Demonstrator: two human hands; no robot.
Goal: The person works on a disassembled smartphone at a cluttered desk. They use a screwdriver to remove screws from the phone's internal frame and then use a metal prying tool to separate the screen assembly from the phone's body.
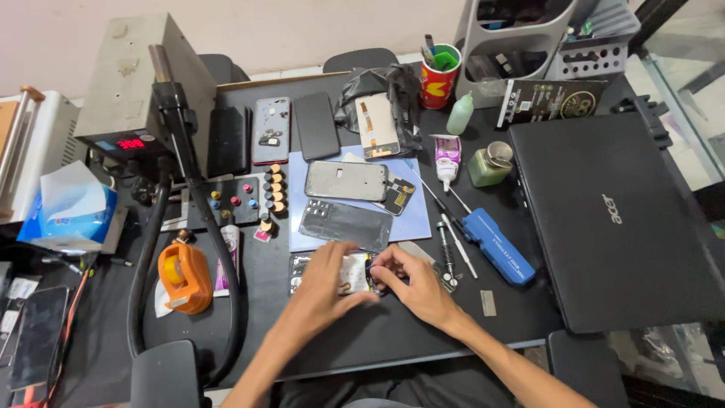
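At the near edge of the black bench (423, 332), both hands press on an opened phone body (351, 272) lying flat — the left hand (328, 283) spread over its left part, the right hand (411, 283) with fingertips pinched at its right end. Just beyond it a blue mat (423, 219) carries a dark back panel (346, 224) and a grey phone frame (347, 181). Right of the hands lie a screwdriver (447, 249) and a blue case (498, 247), with a closed black laptop (619, 219) farther right. An orange tape dispenser (183, 278) sits to the left.
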